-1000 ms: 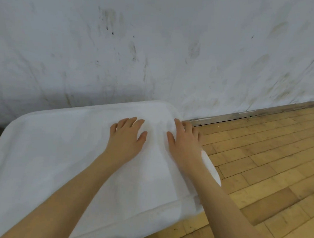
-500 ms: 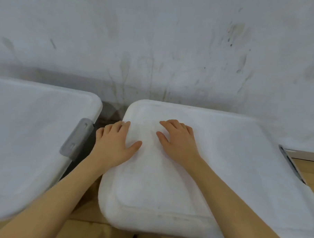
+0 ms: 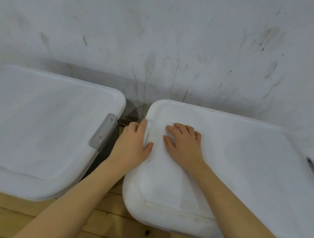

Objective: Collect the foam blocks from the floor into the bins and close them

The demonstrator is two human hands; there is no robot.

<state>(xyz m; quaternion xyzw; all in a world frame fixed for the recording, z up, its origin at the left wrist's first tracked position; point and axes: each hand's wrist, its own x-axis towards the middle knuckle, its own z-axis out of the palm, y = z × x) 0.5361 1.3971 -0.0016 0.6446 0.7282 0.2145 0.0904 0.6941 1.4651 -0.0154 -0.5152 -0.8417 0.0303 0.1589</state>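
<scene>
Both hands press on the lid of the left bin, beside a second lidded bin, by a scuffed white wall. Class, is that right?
No. The head view shows the left hand and right hand on the right bin's lid; the left bin's lid is untouched.

Wooden floor (image 3: 13, 218) carries two lidded white bins (image 3: 44, 132) (image 3: 249, 168) side by side.

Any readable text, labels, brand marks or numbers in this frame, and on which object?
None: no words, numbers, labels or brand marks can be read anywhere in the head view.
Right bin lid, under the left hand and right hand: plain white.
Left bin lid: plain white.
Grey latch on the left bin: only moulded slots, no lettering.
Wall: scuffs and stains, no writing.
</scene>
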